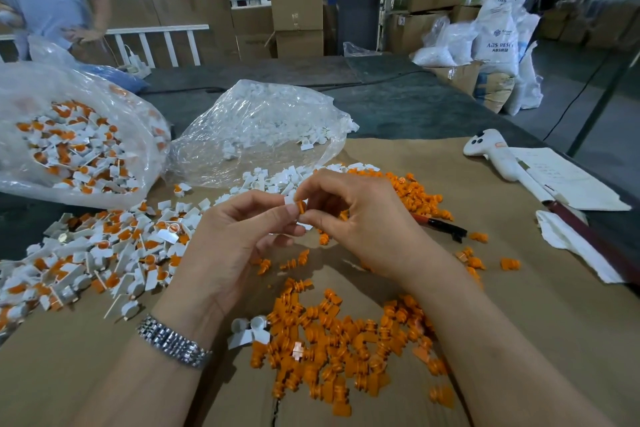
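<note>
Assembly in mid-run, judging by the heaps. One pair in the making between the fingertips: left hand point(242, 239) pinching a small white plastic cap point(290, 200), right hand point(356, 218) pinching a small orange ribbed plastic plug point(301, 207) pressed right against it. Both hands closed on their pieces, meeting at the tips, raised above the brown cardboard sheet point(536, 340) on the desk. Plug seemingly part-way into the cap, not clearly seated; hard to tell at this size.

Done so far, by the look of it: a wide heap of joined white-and-orange pieces point(104, 253) just left of the left hand, plus a clear plastic bag point(69, 149) further left and beyond, holding many more of the same.

Left to do, probably a great deal: a loose pile of orange plugs point(346, 340) near the wrists, a further scatter of orange plugs point(419, 194) beyond the right hand, loose white caps point(277, 180) just beyond the fingertips, and a second crinkled clear bag of white caps point(259, 125) beyond those, well filled.

Writing: "ABS RESI" in dark print on a white woven sack point(495, 31) far beyond the right hand, the rest curving out of sight, with a small unreadable logo above. Faint lines on a white paper sheet point(568, 180) right of the right hand, too small to read. No brand legible on the silver metal watch band point(173, 345) at the left wrist.
</note>
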Available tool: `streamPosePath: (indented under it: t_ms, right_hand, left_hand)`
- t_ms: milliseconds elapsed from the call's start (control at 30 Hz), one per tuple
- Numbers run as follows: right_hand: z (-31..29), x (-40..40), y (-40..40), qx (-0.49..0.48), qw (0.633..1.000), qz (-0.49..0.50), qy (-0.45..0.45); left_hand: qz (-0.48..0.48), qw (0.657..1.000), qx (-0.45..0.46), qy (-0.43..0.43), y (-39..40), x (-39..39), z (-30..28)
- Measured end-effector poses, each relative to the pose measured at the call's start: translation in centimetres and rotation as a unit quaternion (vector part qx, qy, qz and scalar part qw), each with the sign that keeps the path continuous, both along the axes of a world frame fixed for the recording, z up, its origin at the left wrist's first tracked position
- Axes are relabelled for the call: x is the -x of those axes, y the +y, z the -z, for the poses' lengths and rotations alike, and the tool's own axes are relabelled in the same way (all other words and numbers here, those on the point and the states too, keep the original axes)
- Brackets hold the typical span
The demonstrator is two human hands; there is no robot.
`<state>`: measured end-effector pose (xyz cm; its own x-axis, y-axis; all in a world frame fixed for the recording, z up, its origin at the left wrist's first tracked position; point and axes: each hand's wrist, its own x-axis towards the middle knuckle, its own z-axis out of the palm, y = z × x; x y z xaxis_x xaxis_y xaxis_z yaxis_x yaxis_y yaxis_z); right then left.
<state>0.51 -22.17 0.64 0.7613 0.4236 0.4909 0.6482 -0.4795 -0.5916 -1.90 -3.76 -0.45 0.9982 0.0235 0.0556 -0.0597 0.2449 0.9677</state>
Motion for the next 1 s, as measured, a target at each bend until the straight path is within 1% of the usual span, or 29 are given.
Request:
streamPosePath:
  t_ms: [67, 133, 200, 233, 267, 300, 333, 400, 433, 500, 633, 733, 800, 833, 900, 933, 1000]
  right_hand:
    - [0.0, 0.1, 0.1, 0.007, 1.000, -0.004, 0.009]
    - [-0.2, 0.0, -0.1, -0.011, 1.000, -0.001, 0.023]
    - [-0.3, -0.5, -0.8, -0.012, 0.998, 0.051, 0.029]
    - [-0.4, -0.8, -1.4, 0.013, 0.994, 0.103, 0.031]
    - [-0.4, -1.3, -2.1, 0.059, 0.984, 0.164, 0.039]
    - [-0.3, -1.6, -2.9, 0.119, 0.966, 0.221, 0.066]
    - [-0.2, -1.8, -3.6, 0.181, 0.940, 0.264, 0.113]
    - [0.0, -1.9, -4.5, 0.284, 0.891, 0.297, 0.194]
    - [0.2, -2.0, -4.6, 0.316, 0.877, 0.296, 0.208]
    - [0.4, -2.0, -4.5, 0.335, 0.874, 0.288, 0.200]
    - [0.2, -1.6, -3.7, 0.337, 0.886, 0.278, 0.158]
    - [-0.2, -1.2, -3.4, 0.284, 0.906, 0.280, 0.144]
    - [-1.0, -0.9, -3.2, 0.232, 0.926, 0.269, 0.131]
    - [-1.6, -0.6, -3.1, 0.191, 0.940, 0.248, 0.137]
    - [-2.7, 0.3, -2.8, 0.109, 0.962, 0.175, 0.179]
    - [-3.1, 0.8, -2.5, 0.091, 0.964, 0.133, 0.210]
    - [-3.5, 1.7, -1.8, 0.099, 0.958, 0.062, 0.262]
  left_hand:
    - [-0.007, 1.000, 0.003, 0.006, 0.0, 0.0, 0.0]
    - [-0.007, 1.000, 0.011, 0.009, 0.0, 0.0, 0.0]
    - [-0.015, 1.000, 0.013, 0.013, 0.0, 0.0, 0.0]
    - [-0.020, 1.000, 0.011, 0.015, 0.0, -0.1, 0.0]
    - [-0.024, 1.000, 0.008, 0.018, 0.1, -0.1, 0.1]
    - [-0.027, 0.999, 0.008, 0.021, 0.2, -0.2, 0.1]
    - [-0.030, 0.999, 0.009, 0.022, 0.3, -0.2, 0.2]
    - [-0.035, 0.999, 0.015, 0.021, 0.4, -0.3, 0.2]
    - [-0.036, 0.999, 0.015, 0.018, 0.5, -0.3, 0.2]
    - [-0.036, 0.999, 0.011, 0.013, 0.5, -0.3, 0.2]
    - [-0.050, 0.998, 0.020, 0.020, 0.4, -0.4, 0.2]
    - [-0.068, 0.996, 0.041, 0.030, 0.3, -0.4, 0.1]
    - [-0.079, 0.995, 0.058, 0.033, 0.2, -0.4, 0.1]
    - [-0.084, 0.994, 0.067, 0.031, 0.1, -0.4, 0.1]
    - [-0.090, 0.992, 0.083, 0.023, 0.1, -0.4, 0.1]
    - [-0.091, 0.992, 0.090, 0.017, 0.0, -0.4, 0.0]
    - [-0.092, 0.991, 0.102, 0.007, -0.1, -0.4, 0.0]
